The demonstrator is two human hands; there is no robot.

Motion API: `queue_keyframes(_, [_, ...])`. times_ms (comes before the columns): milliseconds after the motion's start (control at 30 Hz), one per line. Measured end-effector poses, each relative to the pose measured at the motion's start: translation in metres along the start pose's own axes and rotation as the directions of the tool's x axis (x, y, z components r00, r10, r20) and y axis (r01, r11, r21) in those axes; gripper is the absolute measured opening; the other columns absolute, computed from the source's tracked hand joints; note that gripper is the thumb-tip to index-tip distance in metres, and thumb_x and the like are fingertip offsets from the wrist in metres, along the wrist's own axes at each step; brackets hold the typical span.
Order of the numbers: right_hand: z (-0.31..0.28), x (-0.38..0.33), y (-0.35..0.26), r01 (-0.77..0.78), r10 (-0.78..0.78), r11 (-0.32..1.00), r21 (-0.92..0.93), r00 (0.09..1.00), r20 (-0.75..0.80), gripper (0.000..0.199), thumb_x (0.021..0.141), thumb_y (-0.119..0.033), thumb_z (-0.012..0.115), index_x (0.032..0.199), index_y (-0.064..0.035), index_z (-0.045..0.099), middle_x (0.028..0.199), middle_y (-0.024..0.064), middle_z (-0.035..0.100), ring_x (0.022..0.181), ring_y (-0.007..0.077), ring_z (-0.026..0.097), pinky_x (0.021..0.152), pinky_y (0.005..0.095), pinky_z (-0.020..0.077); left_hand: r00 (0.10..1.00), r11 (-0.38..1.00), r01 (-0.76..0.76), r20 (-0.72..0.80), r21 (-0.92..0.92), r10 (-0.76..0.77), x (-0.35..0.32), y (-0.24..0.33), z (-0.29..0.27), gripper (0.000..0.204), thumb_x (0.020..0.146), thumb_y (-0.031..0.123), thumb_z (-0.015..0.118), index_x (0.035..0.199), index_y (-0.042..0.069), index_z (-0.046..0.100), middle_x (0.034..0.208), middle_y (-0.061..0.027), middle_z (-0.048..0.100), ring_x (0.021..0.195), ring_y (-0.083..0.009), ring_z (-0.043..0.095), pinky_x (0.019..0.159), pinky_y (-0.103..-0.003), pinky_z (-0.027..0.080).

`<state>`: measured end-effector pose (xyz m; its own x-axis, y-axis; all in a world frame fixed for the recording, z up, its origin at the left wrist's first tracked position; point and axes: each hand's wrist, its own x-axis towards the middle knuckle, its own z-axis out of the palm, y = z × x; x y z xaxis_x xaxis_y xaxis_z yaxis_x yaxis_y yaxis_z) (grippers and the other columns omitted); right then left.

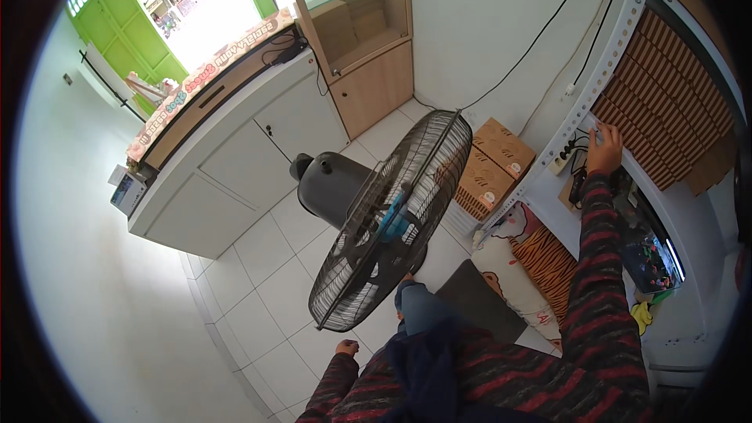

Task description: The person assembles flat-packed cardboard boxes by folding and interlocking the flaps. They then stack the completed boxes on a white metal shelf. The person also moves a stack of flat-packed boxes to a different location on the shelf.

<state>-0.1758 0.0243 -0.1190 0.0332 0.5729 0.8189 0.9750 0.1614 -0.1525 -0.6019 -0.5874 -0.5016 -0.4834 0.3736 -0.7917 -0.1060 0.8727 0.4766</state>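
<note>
My right hand [605,150] reaches out to a white metal shelf on the right. Its fingers are apart and bent, resting at the shelf's back beside a stack of brown corrugated cardboard [658,86]. Close to it lie a power strip [559,163] and a tangle of black cables with plugs [578,182]. I cannot make out what the fingertips touch. My left hand [347,348] hangs low over the tiled floor, fingers curled in, with nothing seen in it. In front of me stands a large black fan [392,223] with a wire cage and a grey motor housing [335,188].
Brown cardboard boxes [495,164] are stacked by the wall. Below the shelf lie a tiger-striped cushion [542,262] and a dark grey mat [478,301]. A lit screen [654,262] sits on the shelf. At the far left stands a white counter [235,172], beside a glass-fronted cabinet [368,70].
</note>
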Motion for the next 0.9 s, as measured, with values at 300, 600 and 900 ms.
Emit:
queue_keyframes(300, [-0.002,0.000,-0.004,-0.008,0.008,1.000,-0.003,1.000,0.000,0.016,0.079,-0.015,0.070,0.093,-0.0090,0.067,0.099,0.0018,0.061,0.097,0.0237,0.057,0.081,0.0362,0.0491,1.000,0.998,-0.016,0.024,0.060,0.014,-0.006,-0.002,0.007,0.030,0.074,0.023,0.063,0.094,0.001,0.070,0.077,-0.0093,0.070,0.071,-0.0184,0.067,0.071,-0.032,0.053])
queue_keyframes(600, [-0.005,0.000,-0.002,0.009,-0.010,0.999,0.053,1.000,0.012,0.015,0.081,-0.012,0.067,0.094,-0.0057,0.067,0.099,0.0055,0.060,0.097,0.0260,0.057,0.082,0.0376,0.0493,0.999,0.985,0.020,0.047,0.173,-0.028,-0.020,-0.010,0.021,0.028,0.074,0.023,0.062,0.090,0.002,0.071,0.075,-0.0086,0.070,0.071,-0.0182,0.067,0.068,-0.033,0.053])
queue_keyframes(900, [-0.025,-0.012,0.014,0.215,-0.246,0.938,0.273,0.965,0.086,0.031,0.080,-0.005,0.061,0.110,-0.0007,0.062,0.115,0.0135,0.058,0.109,0.0324,0.053,0.092,0.0425,0.0456,0.998,0.895,0.005,0.058,0.447,-0.035,-0.003,-0.001,0.072,0.025,0.073,0.027,0.060,0.078,0.005,0.070,0.071,-0.0103,0.068,0.067,-0.0220,0.066,0.067,-0.037,0.053])
